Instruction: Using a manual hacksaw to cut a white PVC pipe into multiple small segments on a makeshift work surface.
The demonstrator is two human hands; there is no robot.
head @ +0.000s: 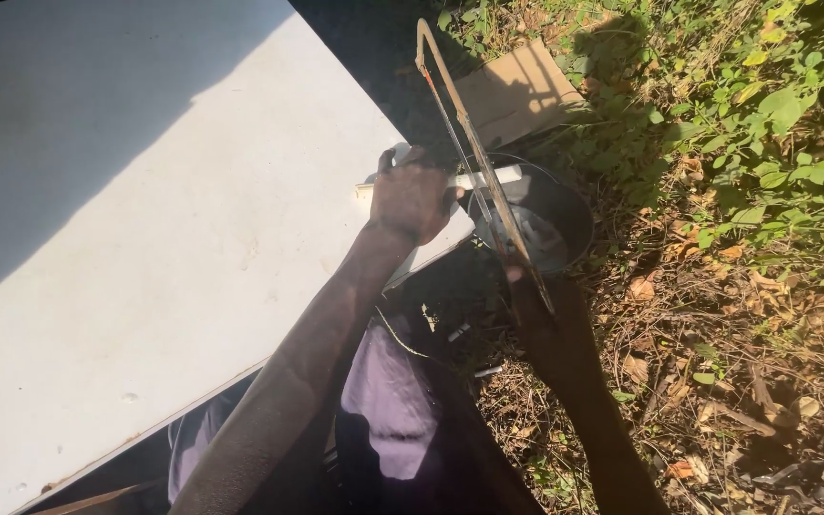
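We see the left hand (412, 198) palm down, fingers closed over one white pipe (488, 177), pinning it at the corner of one white board (145, 238). The right hand (534, 319), in shadow, grips one hacksaw (464, 133) whose blade crosses the pipe. One dark bucket (565, 215) sits below, one cardboard piece (517, 91) beyond.

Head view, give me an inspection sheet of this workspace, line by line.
Surface: white board, tilted, part sunlit, part shaded.
Job's things: white pipe lying over the board's edge; hacksaw across it.
Clutter: black bucket under the pipe end; cardboard on the ground.
Grippers: left hand presses the pipe down; right hand grips the hacksaw's handle.
Cables: nothing seen.
Surroundings: green plants, dry leaves.
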